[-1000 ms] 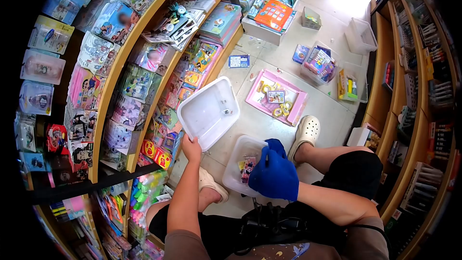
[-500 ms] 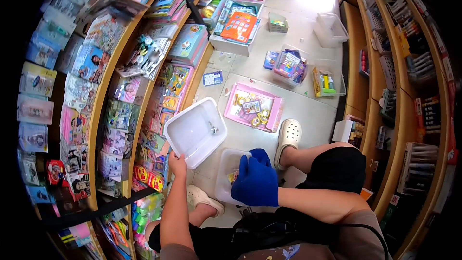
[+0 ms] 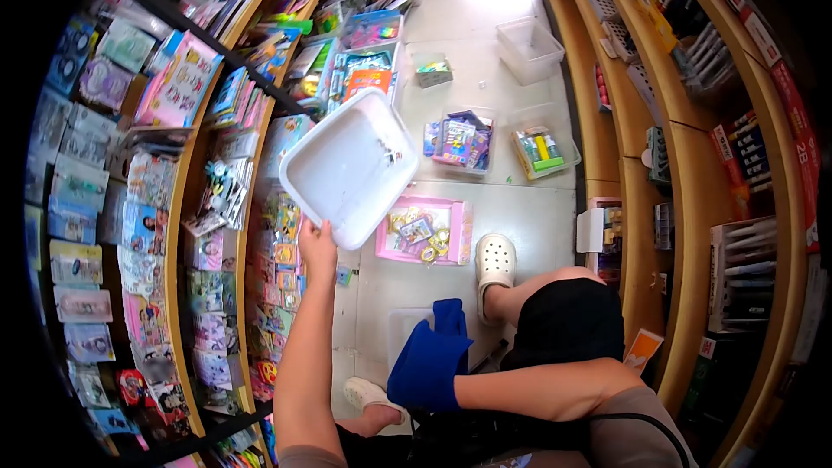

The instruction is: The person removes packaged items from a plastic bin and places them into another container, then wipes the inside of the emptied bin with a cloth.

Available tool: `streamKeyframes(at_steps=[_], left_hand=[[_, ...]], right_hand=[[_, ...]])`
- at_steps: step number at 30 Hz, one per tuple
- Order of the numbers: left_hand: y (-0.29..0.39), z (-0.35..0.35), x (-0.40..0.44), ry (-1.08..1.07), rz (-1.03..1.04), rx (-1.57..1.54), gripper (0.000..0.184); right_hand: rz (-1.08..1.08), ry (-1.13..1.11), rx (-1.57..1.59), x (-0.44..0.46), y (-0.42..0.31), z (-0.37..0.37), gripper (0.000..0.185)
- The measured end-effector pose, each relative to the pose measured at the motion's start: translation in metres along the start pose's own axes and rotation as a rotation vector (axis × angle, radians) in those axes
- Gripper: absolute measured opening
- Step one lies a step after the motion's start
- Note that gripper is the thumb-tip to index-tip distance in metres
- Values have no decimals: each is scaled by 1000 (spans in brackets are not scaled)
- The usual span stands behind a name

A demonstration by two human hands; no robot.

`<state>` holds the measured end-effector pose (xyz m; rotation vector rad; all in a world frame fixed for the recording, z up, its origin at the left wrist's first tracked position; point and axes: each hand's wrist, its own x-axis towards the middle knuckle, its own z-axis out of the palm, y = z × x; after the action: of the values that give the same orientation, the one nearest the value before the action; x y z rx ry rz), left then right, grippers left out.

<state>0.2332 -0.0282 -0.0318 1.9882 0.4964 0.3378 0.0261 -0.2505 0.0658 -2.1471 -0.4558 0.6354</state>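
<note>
My left hand (image 3: pixel 317 245) grips the near corner of a shallow white plastic bin (image 3: pixel 342 169). The bin is tilted and raised over the floor, with small dark specks or debris inside toward its right side. A blue cloth (image 3: pixel 429 364) covers my right hand, hiding the fingers; one end of the cloth sticks up. Below it, a translucent plastic bin (image 3: pixel 406 322) sits on the floor between my feet, partly hidden by the cloth. Just past it lies a pink tray (image 3: pixel 466 230) holding small packaged trinkets.
Shelves of packaged goods (image 3: pixel 152 234) line the left, and wooden shelves of pens (image 3: pixel 685 173) the right. On the aisle floor stand a bin of purple packets (image 3: pixel 464 140), a clear bin with glue-like tubes (image 3: pixel 544 152), a clear bin (image 3: pixel 529 50) and a small grey box (image 3: pixel 432 69).
My left hand has lifted the white bin up and forward, away from my body. The blue cloth has loosened in shape around my right hand. The view has shifted.
</note>
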Motion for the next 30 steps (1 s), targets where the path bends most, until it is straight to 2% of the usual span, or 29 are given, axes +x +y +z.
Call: streamKeyframes(at_steps=[6, 10, 14, 17, 20, 30], left_hand=[[87, 105, 17, 21, 251, 364, 14], [115, 147, 2, -23, 301, 330, 10], [124, 163, -17, -102, 432, 403, 8], [115, 172, -21, -70, 610, 423, 10], [126, 176, -30, -142, 552, 415, 9], [131, 178, -10, -54, 665, 541, 5]], right_hand=[[-88, -67, 63, 0, 9, -3, 15], [-119, -92, 90, 1, 13, -4, 15], [-140, -114, 122, -1, 15, -3, 15], [-155, -129, 136, -3, 14, -3, 15], [-171, -140, 145, -4, 13, -2, 15], [-190, -149, 158, -3, 10, -2, 15]])
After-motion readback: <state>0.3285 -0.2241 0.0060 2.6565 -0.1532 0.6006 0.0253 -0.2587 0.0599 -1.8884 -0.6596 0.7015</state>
